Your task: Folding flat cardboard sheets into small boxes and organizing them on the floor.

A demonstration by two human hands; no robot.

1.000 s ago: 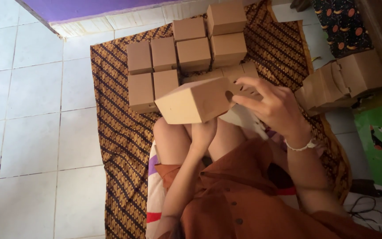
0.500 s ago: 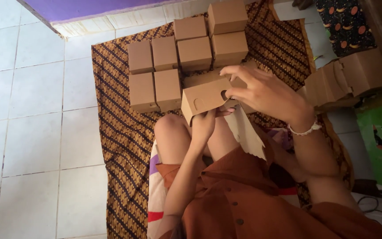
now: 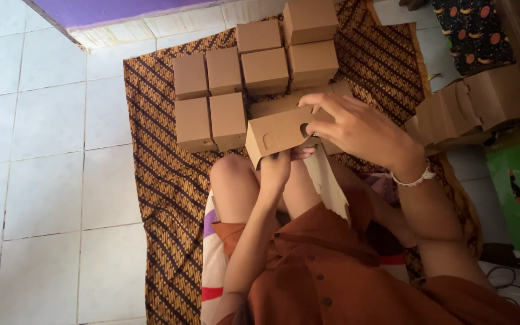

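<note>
A person sits on a brown patterned cloth (image 3: 164,180) spread over a white tiled floor (image 3: 37,138), holding a brown cardboard box (image 3: 278,133) just above the knees. The left hand (image 3: 277,170) supports the box from underneath, its fingers curled up against the bottom edge; how tightly they press is hard to tell, since the box hides most of them. The right hand (image 3: 356,127) lies over the box's right end, fingers bent and spread a little, with the thumb and fingertips pinching the cardboard next to a round cut-out in the side. A pale bracelet (image 3: 413,178) circles the right wrist. Just beyond the held box, finished cardboard boxes (image 3: 230,90) stand packed together in rows on the cloth. To the right, a row of flat folded cardboard blanks (image 3: 470,105) leans at the cloth's edge.
</note>
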